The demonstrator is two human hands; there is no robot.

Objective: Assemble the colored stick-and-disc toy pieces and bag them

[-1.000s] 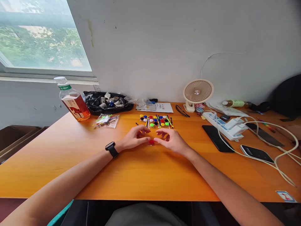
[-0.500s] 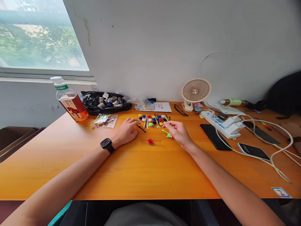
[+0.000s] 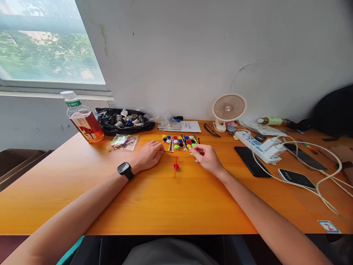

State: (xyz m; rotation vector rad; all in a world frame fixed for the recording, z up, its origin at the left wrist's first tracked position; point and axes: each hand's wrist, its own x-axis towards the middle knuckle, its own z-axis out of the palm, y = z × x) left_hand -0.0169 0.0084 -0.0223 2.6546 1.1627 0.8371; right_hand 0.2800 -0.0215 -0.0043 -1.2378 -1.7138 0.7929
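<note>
A small red spinning top [image 3: 175, 166] stands on the orange desk [image 3: 154, 206] between my hands. My left hand [image 3: 149, 155], with a black watch on the wrist, rests curled on the desk and pinches a thin black stick [image 3: 166, 151]. My right hand [image 3: 206, 156] is closed at the near edge of a cluster of coloured discs and sticks [image 3: 180, 142], fingertips on a green piece; whether it holds it is unclear.
Far left stand a bottle of amber drink [image 3: 82, 119], a black bag of small parts [image 3: 124, 119] and a clear packet [image 3: 122, 141]. A desk fan [image 3: 228, 109], glasses, a power strip [image 3: 257, 145], phones [image 3: 295, 177] and white cables crowd the right.
The red top was released and is left standing alone. My right hand went up to the coloured pieces and took a green one; my left moved back to the black stick.
</note>
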